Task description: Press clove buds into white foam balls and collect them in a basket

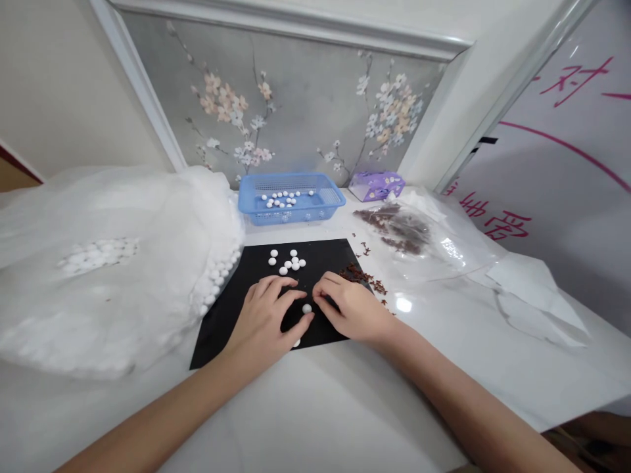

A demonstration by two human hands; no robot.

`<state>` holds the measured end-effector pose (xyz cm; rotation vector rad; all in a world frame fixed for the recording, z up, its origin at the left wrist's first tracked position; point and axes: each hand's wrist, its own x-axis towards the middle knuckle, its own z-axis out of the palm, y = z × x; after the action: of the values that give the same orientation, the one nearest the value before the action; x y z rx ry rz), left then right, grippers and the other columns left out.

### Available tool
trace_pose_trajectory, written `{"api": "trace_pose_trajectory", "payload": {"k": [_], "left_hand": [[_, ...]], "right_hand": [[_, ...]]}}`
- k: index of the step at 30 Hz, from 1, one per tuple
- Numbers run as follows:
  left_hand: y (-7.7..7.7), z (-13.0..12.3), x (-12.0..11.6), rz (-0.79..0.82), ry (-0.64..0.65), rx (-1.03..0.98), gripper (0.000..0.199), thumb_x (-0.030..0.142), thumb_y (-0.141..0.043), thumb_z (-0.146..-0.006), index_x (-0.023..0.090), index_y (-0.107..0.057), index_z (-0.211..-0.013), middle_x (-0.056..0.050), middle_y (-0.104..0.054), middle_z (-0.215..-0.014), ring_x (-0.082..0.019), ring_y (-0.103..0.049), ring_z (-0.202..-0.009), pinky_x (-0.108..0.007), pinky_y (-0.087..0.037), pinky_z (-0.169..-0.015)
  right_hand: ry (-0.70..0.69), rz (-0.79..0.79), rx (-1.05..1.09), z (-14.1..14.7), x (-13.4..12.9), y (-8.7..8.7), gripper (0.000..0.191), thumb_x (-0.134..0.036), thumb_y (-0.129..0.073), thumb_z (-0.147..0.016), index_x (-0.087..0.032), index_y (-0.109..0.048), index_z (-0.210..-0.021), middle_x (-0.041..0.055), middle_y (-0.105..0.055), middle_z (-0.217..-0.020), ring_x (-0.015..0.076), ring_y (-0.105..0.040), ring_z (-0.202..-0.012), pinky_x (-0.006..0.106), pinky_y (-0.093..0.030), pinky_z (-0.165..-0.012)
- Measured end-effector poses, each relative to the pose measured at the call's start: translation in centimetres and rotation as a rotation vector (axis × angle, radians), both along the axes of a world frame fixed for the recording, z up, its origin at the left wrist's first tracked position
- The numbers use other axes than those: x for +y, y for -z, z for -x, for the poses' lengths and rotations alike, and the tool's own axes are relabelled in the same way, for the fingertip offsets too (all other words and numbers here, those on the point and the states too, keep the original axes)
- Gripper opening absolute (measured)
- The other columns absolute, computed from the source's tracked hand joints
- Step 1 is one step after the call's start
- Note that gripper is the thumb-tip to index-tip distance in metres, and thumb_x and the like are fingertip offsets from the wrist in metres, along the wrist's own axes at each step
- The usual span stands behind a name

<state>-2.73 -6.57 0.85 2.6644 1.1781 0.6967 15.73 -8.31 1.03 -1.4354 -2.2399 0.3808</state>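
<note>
My left hand (269,317) rests on a black mat (320,257), fingers spread and holding nothing visible. One small white round bead (296,342) lies just below its thumb. Another white bead (306,309) sits between my two hands, close to my left thumb and right fingertips. My right hand (350,309) lies with curled fingertips on the mat, and nothing shows in its grip. Several white beads (288,261) form a loose group above my hands. Dark reddish-brown dried bits (355,274) lie at the mat's right edge, near my right hand.
A blue plastic basket (290,198) holding several white beads stands behind the mat. A clear bag of white beads (98,263) bulges at the left, and a clear bag of dried brown bits (399,231) lies at the right. A purple box (377,185) stands against the wall.
</note>
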Motion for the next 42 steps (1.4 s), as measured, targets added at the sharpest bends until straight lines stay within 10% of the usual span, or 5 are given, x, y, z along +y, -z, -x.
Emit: {"api": "trace_pose_trajectory", "payload": {"k": [17,42], "left_hand": [[0.4,0.2,1.1,0.262,-0.056,-0.144,0.012,0.033,-0.057,-0.078,0.025,-0.067,-0.076,-0.002,-0.062,-0.101,-0.023,-0.05,-0.102,-0.042,-0.04,-0.088],[0.3,0.3,0.8,0.077,-0.058,-0.061,0.011,0.035,-0.063,-0.074,0.026,-0.069,-0.071,0.001,-0.067,-0.095,-0.023,-0.053,-0.097,-0.042,-0.037,-0.083]], "right_hand": [[-0.095,-0.107,-0.145,0.5,-0.5,0.1,0.022,-0.019,-0.034,-0.092,-0.016,-0.056,-0.089,0.0046,-0.055,-0.086,0.0116,-0.053,-0.064,0.022,-0.039,-0.053],[-0.179,-0.223,-0.144,1.0,-0.6,0.9,0.022,-0.013,-0.036,-0.089,-0.012,-0.057,-0.092,0.0074,-0.058,-0.086,0.0129,-0.055,-0.067,0.022,-0.042,-0.053]]}}
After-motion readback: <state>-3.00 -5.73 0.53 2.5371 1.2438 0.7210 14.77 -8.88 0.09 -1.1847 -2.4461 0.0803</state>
